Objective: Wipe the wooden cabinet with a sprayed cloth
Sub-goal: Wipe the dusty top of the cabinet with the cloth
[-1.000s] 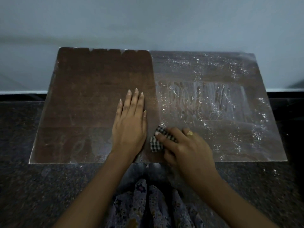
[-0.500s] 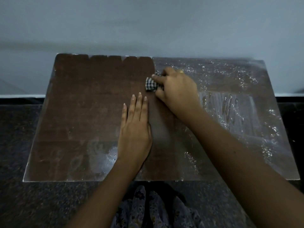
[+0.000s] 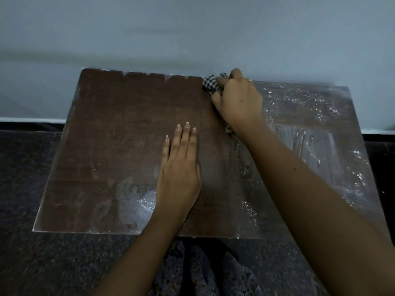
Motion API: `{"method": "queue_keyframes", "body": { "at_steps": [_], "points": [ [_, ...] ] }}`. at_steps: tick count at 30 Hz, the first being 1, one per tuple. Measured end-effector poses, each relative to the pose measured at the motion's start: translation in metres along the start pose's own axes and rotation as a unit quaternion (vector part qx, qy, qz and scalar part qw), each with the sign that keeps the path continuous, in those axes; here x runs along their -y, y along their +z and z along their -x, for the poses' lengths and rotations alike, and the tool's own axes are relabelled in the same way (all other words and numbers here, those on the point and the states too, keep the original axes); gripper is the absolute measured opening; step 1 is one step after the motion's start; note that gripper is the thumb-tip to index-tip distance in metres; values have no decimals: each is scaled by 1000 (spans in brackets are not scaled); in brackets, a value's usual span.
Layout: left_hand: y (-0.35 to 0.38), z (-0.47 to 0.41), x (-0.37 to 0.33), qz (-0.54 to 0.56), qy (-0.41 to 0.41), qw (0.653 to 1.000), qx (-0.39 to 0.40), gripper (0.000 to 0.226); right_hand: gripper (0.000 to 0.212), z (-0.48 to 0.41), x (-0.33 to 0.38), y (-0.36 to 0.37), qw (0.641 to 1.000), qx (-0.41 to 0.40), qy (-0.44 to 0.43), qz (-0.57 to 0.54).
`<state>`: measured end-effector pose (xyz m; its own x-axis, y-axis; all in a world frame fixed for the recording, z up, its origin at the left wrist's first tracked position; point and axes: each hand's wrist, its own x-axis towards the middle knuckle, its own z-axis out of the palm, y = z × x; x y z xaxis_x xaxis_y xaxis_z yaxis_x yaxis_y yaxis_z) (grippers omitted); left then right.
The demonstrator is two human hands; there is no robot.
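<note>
The brown wooden cabinet top (image 3: 119,133) fills the middle of the view. Its left half is dark and wiped, its right half is covered with white dust and smears. My right hand (image 3: 239,101) grips a black-and-white checked cloth (image 3: 210,84) and holds it at the cabinet's far edge, near the middle, against the wall. A tail of the cloth shows under my wrist. My left hand (image 3: 181,169) lies flat, fingers straight, pressing on the wood near the centre.
A pale blue-grey wall (image 3: 192,28) rises right behind the cabinet. Dark speckled stone floor (image 3: 25,253) surrounds it on the left, right and front. My patterned clothing (image 3: 205,274) shows below the front edge.
My right hand has slid the cloth from the front edge up along the line between clean and dusty wood to the far edge. My left hand stays flat in place.
</note>
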<state>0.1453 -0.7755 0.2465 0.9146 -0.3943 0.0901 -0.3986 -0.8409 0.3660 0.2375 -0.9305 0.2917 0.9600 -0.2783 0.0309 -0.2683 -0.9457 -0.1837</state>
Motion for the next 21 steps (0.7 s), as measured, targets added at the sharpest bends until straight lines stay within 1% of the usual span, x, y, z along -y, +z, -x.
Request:
{"method": "queue_keyframes", "body": {
  "at_steps": [6,11,16,21],
  "points": [
    [0,-1,0,-3,6,1000,-8,57,42,56,-3,0,1000,-12,-2,-3],
    [-1,1,1,0,15,1000,-14,52,40,111,-3,-1,999,-30,-19,-7],
    [-5,4,-1,29,27,999,-24,47,41,173,-3,-5,999,9,-13,-30],
    [-3,24,-14,42,36,998,-12,44,38,224,-9,-4,999,10,-46,7]
  ]
}}
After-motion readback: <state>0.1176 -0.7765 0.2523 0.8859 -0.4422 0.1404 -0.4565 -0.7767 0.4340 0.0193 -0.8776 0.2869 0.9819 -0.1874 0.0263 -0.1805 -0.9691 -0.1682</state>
